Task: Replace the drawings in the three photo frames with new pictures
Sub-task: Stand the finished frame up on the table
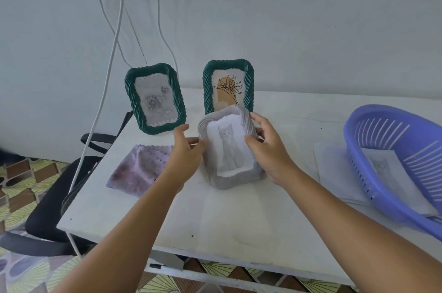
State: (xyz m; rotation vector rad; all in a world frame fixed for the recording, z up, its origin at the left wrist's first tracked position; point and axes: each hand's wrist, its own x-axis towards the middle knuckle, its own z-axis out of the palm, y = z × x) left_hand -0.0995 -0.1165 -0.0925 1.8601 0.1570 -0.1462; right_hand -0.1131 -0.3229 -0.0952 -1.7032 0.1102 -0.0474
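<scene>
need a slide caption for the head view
Both hands, left hand and right hand, hold a grey cat-picture frame on the white table before two green frames.

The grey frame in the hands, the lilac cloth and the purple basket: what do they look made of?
Grey frame: looks like moulded plastic or resin, matte; twisted rope-like ridges run round the rim. It could be painted; I cannot tell.
Lilac cloth: soft fabric, probably microfibre; it lies limp and creased with a zigzag-cut edge.
Purple basket: moulded plastic, slightly glossy, with slotted walls.
</scene>
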